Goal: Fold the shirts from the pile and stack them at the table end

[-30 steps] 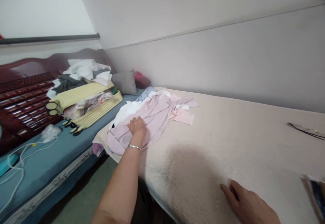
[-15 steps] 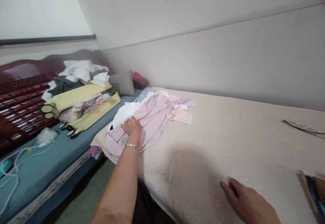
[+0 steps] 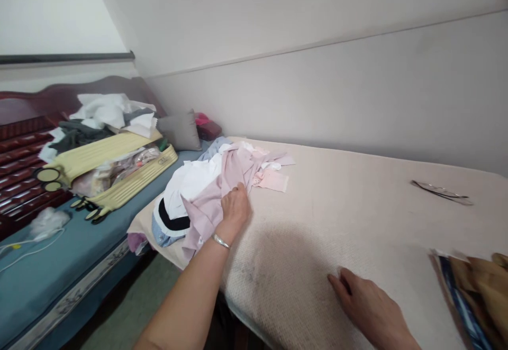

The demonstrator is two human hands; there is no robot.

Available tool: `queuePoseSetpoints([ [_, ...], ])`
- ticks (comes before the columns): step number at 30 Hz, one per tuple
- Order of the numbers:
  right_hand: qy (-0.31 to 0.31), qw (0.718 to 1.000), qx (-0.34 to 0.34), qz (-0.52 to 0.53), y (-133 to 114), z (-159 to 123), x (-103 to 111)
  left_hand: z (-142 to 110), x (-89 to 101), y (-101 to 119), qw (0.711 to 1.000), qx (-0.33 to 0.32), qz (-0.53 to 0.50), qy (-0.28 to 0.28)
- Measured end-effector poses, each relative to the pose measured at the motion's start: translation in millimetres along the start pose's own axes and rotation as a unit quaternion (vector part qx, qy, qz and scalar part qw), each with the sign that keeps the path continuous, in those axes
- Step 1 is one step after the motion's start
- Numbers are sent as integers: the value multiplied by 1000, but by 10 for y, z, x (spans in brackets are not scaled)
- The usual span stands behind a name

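Note:
My left hand point(image 3: 235, 205), with a silver bracelet at the wrist, is closed on a pale pink garment point(image 3: 206, 207) at the near end of a clothes pile. Next to that garment lie white cloth point(image 3: 194, 178) and a rounded piece with a black band point(image 3: 170, 217), over light blue fabric point(image 3: 161, 232). A peach-coloured piece of cloth point(image 3: 273, 180) pokes out on the pile's right. My right hand point(image 3: 367, 302) is low over the beige bed cover point(image 3: 317, 202), holding nothing visible; its thumb and forefinger are apart, the other fingers mostly hidden.
Eyeglasses point(image 3: 442, 192) lie on the cover at the right, with brown and blue folded items point(image 3: 476, 297) nearer. On the blue bed to the left, a yellow suitcase point(image 3: 119, 181) stands partly open with clothes on it. A grey cushion point(image 3: 180, 130) leans behind.
My left hand has pulled the pink garment to the right, uncovering the white cloth and the black-banded piece. The view has turned slightly right; my right hand stays low over the cover.

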State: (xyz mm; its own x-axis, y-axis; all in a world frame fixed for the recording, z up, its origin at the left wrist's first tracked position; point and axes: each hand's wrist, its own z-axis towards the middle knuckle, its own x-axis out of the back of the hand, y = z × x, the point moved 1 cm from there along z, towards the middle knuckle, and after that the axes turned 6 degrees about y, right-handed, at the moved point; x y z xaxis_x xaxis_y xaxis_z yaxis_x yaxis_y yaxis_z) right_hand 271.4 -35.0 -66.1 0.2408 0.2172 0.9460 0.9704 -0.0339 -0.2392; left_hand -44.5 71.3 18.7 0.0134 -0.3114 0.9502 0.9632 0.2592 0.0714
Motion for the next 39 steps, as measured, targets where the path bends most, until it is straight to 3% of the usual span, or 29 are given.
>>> queuePoseSetpoints([
  [5, 1, 1000, 0, -4, -12, -3, 15, -130, -35, 172, 998, -55, -19, -35],
  [11, 2, 1000, 1, -2, -42, -14, 45, -191, -66, 247, 995, -86, -26, -35],
  [27, 5, 1000, 4, 7, 24, 12, -39, -187, -19, 273, 992, -90, -11, -83],
  [39, -9, 1000, -2, 2, -14, -6, 24, -191, -28, 282, 988, -111, -8, -103],
])
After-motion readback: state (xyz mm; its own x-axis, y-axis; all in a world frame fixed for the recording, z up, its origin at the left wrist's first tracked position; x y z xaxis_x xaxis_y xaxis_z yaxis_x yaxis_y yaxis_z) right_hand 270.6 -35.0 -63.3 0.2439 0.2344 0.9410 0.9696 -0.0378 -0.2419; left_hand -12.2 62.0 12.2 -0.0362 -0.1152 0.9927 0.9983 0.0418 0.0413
